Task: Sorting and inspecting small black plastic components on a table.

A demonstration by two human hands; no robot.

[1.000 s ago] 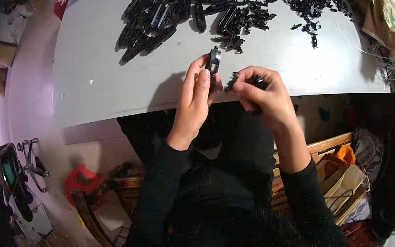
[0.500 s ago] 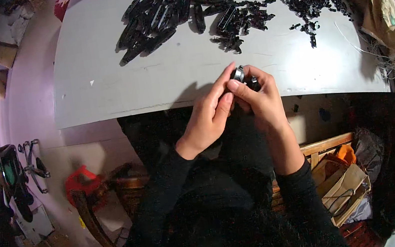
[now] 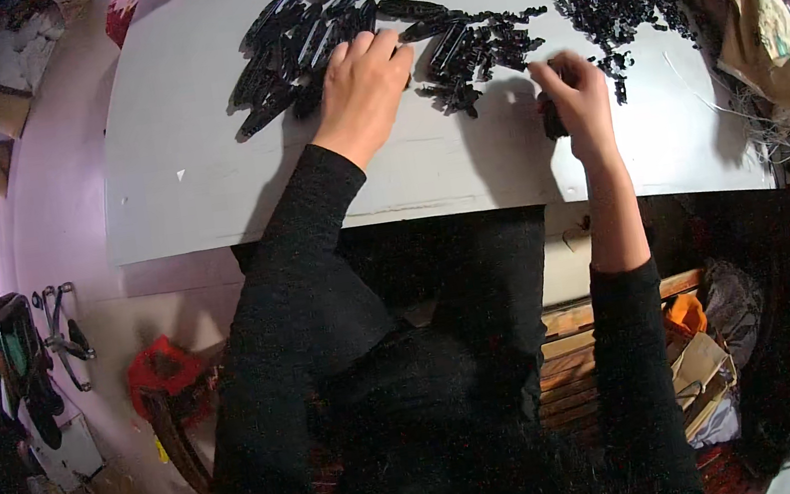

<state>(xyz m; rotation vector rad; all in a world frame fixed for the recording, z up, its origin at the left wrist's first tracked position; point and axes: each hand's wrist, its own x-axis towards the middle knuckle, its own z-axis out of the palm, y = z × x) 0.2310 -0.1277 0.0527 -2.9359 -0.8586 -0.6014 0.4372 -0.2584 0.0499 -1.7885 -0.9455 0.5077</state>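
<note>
White and smooth, the surface (image 3: 206, 198) spreads wide, and both arms (image 3: 621, 235) cross over its near edge. Along its right side lies brown paper (image 3: 738, 27), so the room for moving sideways looks smaller there. Close to this paper is the right heap (image 3: 630, 12), made of very small black pieces. The left heap (image 3: 287, 55) has longer black parts, and the middle heap (image 3: 483, 48) mixes long and small ones. Probably they lie in groups so that each kind is easy to reach.

The left hand (image 3: 364, 95) is low at the near right border of the left heap, palm down with bent fingers; its fingertips are hidden, so I cannot tell if it grips a part. The right hand (image 3: 586, 99) is between the middle heap and the right heap, thumb and forefinger curved near each other. Under its palm a dark piece (image 3: 553, 119) is held, perhaps to leave the fingertips free for picking; whether these touch another part, I cannot tell.

Between the heaps and the near edge runs a bare strip. Wider open room is at the left, where only a white scrap (image 3: 181, 175) lies.
</note>
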